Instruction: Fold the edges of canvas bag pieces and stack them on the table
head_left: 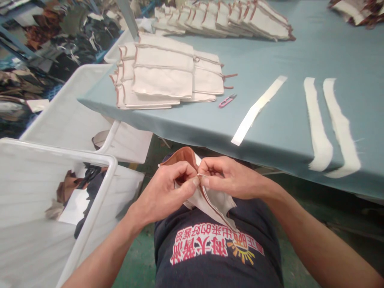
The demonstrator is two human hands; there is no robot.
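Note:
Both hands meet over my lap, below the table's front edge. My left hand (168,192) and my right hand (228,178) are closed in pinches on a cream cloth piece with brown trim (210,204), fingertips touching at its edge. The cloth's brown lining folds up behind my fingers. A thin pale thread or cord end shows between the fingertips. The cloth hangs down onto my dark printed shirt.
A blue-grey table (300,60) carries a stack of finished cream pieces (163,74), a fanned row further back (222,18), pink thread snips (227,100), a white strip (258,109) and two curved cream strips (330,124). White bins (60,192) with scraps stand at my left.

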